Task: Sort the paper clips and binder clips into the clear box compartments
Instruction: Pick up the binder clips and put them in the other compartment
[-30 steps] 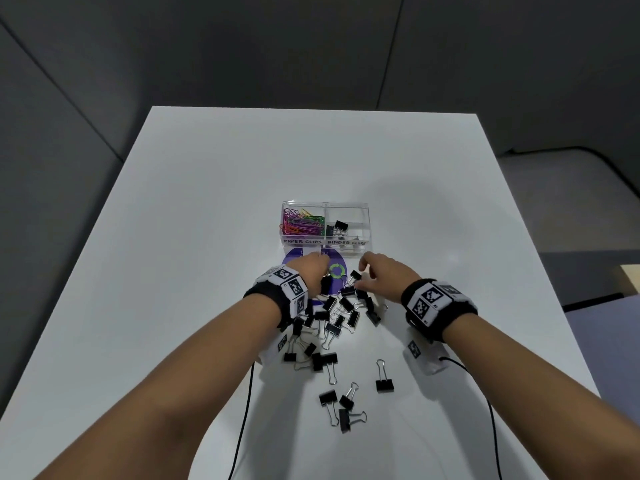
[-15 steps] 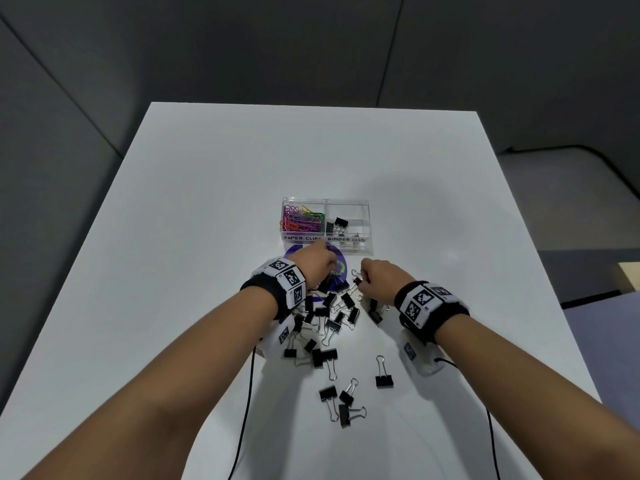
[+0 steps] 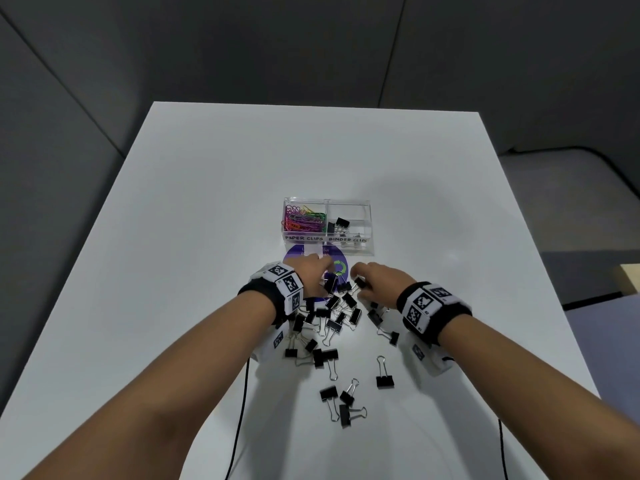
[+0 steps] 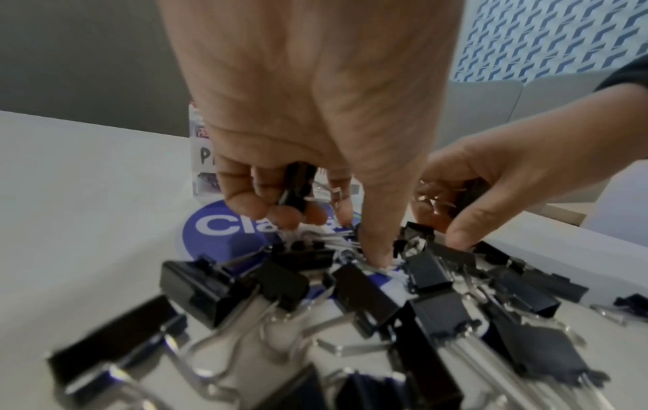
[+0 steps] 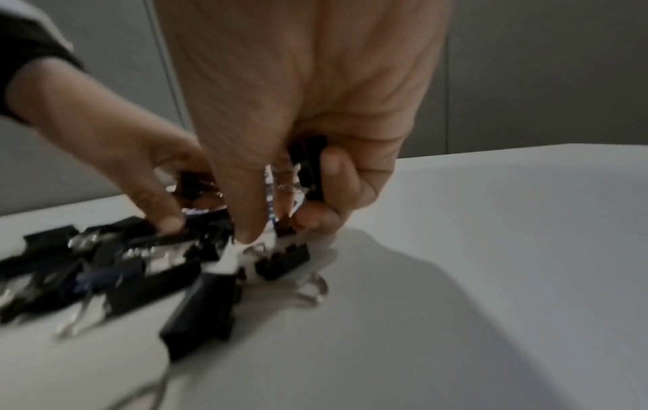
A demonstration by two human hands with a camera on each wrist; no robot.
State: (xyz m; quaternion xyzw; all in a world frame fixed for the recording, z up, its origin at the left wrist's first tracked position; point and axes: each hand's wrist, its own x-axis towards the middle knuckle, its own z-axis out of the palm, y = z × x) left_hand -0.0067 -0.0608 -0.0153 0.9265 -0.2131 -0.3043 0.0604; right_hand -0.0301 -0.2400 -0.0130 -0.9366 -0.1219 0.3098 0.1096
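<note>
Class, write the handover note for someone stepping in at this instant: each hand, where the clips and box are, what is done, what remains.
Left hand: grips a black binder clip in curled fingers, thumb down in the pile.
Right hand: also grips a binder clip above the pile.
Clear box: beyond both hands; coloured paper clips in its left compartment, a few binder clips in its right.
Done: no loose paper clips visible.
Left: the pile of binder clips on the white table, plus strays nearer the person, all go in the right compartment.

Head view looks down; wrist views close, sharing the binder clips [image 3: 337, 315].
</note>
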